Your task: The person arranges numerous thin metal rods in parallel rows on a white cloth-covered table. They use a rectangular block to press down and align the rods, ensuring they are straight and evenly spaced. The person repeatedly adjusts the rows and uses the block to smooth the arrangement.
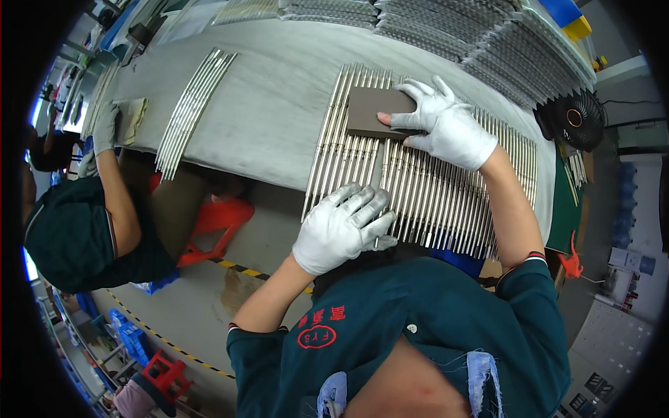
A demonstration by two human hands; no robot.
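A wide row of slim shiny metal rods (439,188) lies side by side on the table in front of me. On top of the rods rests a grey-brown rectangular block (369,108), which looks like a sanding block. My right hand (446,122), in a white glove with a bare thumb tip, grips the block's right side, the thumb on its top. At the near ends of the rods, my gloved left hand (345,226) has its fingers spread over them. Its thumb is near the rod tips, and I cannot make out a grip on any single rod.
A smaller bundle of rods (195,111) lies farther left on the pale tabletop (272,104). Stacked rods in clear wrapping (460,35) line the back. A black fan (575,118) stands at right. A co-worker's gloved hand (106,129) is at the left, near a red stool (219,226).
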